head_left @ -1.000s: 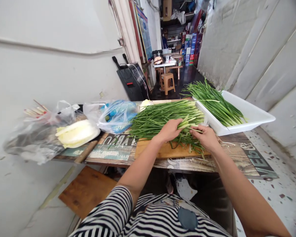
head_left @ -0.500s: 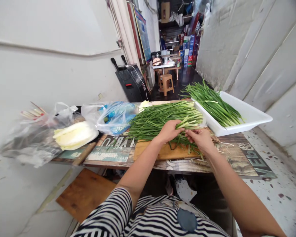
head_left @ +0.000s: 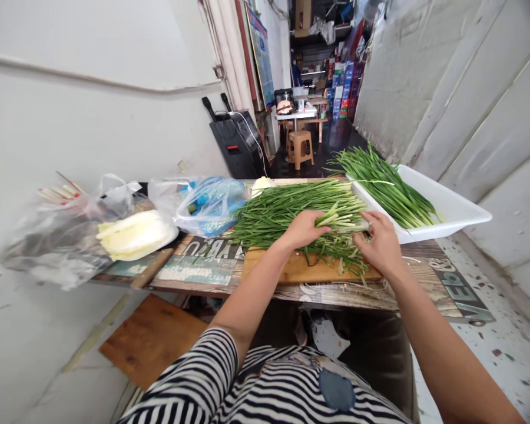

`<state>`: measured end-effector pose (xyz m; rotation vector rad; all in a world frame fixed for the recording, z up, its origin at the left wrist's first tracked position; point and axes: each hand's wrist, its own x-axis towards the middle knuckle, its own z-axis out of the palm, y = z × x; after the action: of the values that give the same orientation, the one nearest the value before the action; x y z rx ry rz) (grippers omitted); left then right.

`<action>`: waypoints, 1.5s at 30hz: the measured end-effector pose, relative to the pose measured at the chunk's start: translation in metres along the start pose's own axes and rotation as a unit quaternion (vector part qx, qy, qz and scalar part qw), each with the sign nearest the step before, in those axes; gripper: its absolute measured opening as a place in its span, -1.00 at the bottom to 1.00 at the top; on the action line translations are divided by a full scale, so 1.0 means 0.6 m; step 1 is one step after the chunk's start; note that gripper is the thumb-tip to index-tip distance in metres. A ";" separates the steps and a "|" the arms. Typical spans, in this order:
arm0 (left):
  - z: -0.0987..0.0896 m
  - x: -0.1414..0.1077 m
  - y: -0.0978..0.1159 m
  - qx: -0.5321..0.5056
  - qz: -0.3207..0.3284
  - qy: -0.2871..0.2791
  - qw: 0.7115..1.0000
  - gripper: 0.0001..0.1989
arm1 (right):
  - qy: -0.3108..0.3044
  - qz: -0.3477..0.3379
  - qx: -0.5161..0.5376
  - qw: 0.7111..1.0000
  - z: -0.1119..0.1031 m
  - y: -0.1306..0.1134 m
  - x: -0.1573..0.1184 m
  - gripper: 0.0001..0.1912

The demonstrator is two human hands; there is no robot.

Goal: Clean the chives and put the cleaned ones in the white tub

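Observation:
A large heap of garlic chives (head_left: 287, 206) lies across the table, green leaves to the left and pale stem ends to the right. My left hand (head_left: 307, 228) is closed around a small bunch of chives, whose pale ends stick out to the right. My right hand (head_left: 380, 241) is beside those stem ends, thumb and fingers apart, with nothing I can make out between them. Loose trimmings (head_left: 342, 253) lie below the hands on a wooden cutting board (head_left: 300, 270).
To the right, a white tray (head_left: 459, 215) holds more chives. On the left are a halved napa cabbage (head_left: 136, 235), a knife with a wooden handle (head_left: 152, 268), a clear plastic bag (head_left: 66, 247) and a bluish bag (head_left: 212, 206). A black speaker (head_left: 238, 144) stands behind the table.
My right hand has moved right, away from my left hand, and its fingers have opened from a pinch at the stems. My left hand keeps its bunch. The view has shifted slightly.

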<state>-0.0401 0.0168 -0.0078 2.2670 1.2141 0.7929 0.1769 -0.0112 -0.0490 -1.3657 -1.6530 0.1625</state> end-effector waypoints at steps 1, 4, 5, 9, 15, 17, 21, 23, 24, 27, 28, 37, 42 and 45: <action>0.001 0.000 0.000 0.001 0.001 -0.004 1.000 -0.81 | -0.020 -0.023 0.010 0.999 -0.002 -0.003 0.003 -0.62; 0.001 -0.001 -0.001 0.000 0.006 -0.006 1.000 -0.83 | -0.151 0.033 0.104 0.982 -0.004 -0.011 0.011 -0.70; 0.000 -0.002 -0.001 -0.005 0.007 -0.005 1.000 -0.84 | -0.187 0.069 0.148 0.969 -0.003 -0.014 0.012 -0.68; -0.002 -0.004 -0.002 -0.027 0.006 0.006 1.000 -0.82 | -0.167 0.180 0.278 0.929 0.014 -0.021 0.010 -0.65; 0.001 -0.006 0.000 -0.018 -0.006 0.027 0.999 -0.83 | -0.019 0.267 0.430 0.862 0.050 -0.025 0.010 -0.62; 0.002 -0.008 0.001 -0.020 -0.011 0.026 0.999 -0.83 | 0.009 0.266 0.398 0.878 0.046 -0.019 0.013 -0.62; 0.002 -0.010 0.003 -0.017 -0.023 0.026 0.999 -0.82 | 0.045 0.232 0.233 0.943 0.018 -0.003 0.011 -0.69; 0.004 -0.010 0.005 -0.005 -0.025 0.028 0.999 -0.83 | 0.040 0.170 0.187 0.967 0.005 0.002 0.006 -0.69; 0.004 -0.009 0.006 0.000 -0.023 0.029 0.999 -0.84 | 0.032 0.133 0.181 0.974 0.001 0.003 0.003 -0.65; 0.008 -0.008 0.007 0.009 -0.018 0.030 0.999 -0.85 | 0.015 0.036 0.154 0.987 -0.002 0.000 -0.005 -0.58; 0.008 -0.008 0.007 0.009 -0.018 0.031 0.999 -0.85 | 0.009 0.017 0.139 0.990 -0.001 -0.002 -0.007 -0.64; 0.004 -0.010 0.003 -0.010 -0.033 0.024 0.999 -0.82 | 0.052 0.200 0.228 0.951 -0.011 -0.002 -0.006 -0.69; 0.008 -0.008 0.003 -0.004 -0.044 0.022 0.999 -0.82 | -0.023 0.058 0.002 0.998 -0.017 -0.006 -0.011 -0.55; 0.010 -0.007 0.004 0.015 -0.038 0.007 0.999 -0.82 | -0.039 -0.043 -0.029 0.998 -0.004 -0.012 -0.008 -0.50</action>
<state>-0.0363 0.0112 -0.0119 2.2283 1.3189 0.7673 0.1734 -0.0190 -0.0460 -1.3438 -1.7893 0.1199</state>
